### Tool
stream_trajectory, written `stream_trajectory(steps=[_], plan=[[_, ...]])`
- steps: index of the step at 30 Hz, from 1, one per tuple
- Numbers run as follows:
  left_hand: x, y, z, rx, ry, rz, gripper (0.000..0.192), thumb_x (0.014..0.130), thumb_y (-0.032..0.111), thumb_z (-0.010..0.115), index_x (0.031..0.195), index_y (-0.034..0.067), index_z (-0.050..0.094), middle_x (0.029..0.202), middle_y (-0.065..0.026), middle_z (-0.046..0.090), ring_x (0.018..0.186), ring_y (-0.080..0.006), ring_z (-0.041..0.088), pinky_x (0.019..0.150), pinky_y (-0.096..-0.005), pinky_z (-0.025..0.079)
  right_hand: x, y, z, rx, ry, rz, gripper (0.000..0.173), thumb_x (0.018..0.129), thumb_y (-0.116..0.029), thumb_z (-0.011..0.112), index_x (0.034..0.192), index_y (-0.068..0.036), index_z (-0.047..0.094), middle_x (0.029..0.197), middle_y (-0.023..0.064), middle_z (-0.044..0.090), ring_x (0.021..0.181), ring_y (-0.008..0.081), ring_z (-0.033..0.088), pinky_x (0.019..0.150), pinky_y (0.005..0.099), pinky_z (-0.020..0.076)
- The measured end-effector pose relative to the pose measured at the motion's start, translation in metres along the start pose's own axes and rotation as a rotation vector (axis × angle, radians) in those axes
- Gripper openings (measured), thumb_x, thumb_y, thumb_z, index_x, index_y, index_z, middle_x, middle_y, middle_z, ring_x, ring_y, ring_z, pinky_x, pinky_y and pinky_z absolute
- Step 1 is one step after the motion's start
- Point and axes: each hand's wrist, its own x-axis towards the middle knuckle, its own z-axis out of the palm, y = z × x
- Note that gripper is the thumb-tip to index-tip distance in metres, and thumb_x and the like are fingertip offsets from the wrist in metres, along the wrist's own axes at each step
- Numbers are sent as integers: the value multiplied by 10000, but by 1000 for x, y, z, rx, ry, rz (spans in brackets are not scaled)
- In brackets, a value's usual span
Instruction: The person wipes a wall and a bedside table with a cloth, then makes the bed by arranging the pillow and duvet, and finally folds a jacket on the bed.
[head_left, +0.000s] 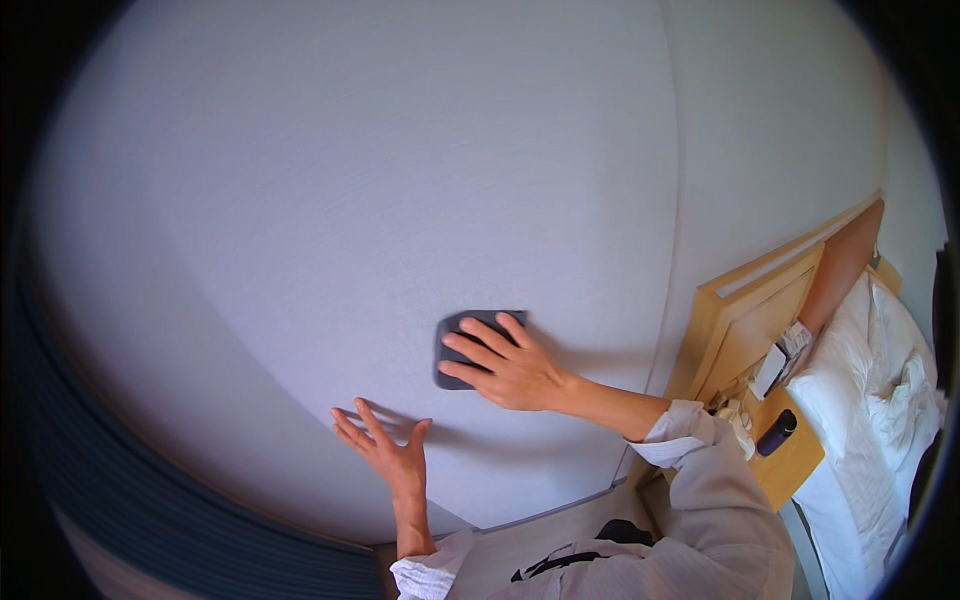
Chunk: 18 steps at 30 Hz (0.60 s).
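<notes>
With fingers spread, my right hand (517, 371) presses a dark grey pad (444, 375) against the pale wall (420, 187). The pad looks like a folded cloth, and part of it is hidden under the palm and fingers. Lower and to the left, my left hand (390, 450) has its fingers apart and holds nothing. It is at the wall surface, casting a shadow there; whether the fingertips touch is hard to tell.
A vertical seam (675, 187) runs down the wall at right. Beyond it are a wooden headboard panel (757, 322), a bedside table (795, 457) bearing a dark bottle (777, 433), and a bed with white bedding (847, 390). A dark blue ribbed curtain (187, 517) hangs at lower left.
</notes>
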Motion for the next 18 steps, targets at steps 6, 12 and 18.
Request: stream_trajectory(steps=[6, 12, 18], plan=[[3, 46, 6, 45, -92, 73, 1200, 723, 317, 1023, 1721, 184, 372, 1803, -328, 17, 1605, -670, 25, 1203, -805, 208, -49, 50, -47, -92, 76, 102, 411, 929, -234, 755, 1340, -254, 761, 1589, 87, 594, 1508, 347, 498, 1264, 605, 277], [34, 131, 26, 43, -96, 272, 1095, 776, 313, 994, 1704, 242, 416, 1814, -306, 29, 1608, -663, 16, 1203, -813, 183, -34, 115, -97, -67, 172, 273, 451, 913, -216, 786, 1362, -236, 742, 1610, 148, 558, 1545, 408, 450, 1266, 631, 269], [56, 191, 34, 16, -100, 306, 1052, 791, 271, 986, 1691, 256, 441, 1814, -307, 36, 1611, -660, 3, 1212, -806, 150, -30, 154, -122, -109, 227, 313, 452, 880, -248, 810, 1328, -215, 761, 1601, 201, 533, 1501, 485, 448, 1194, 661, 341]])
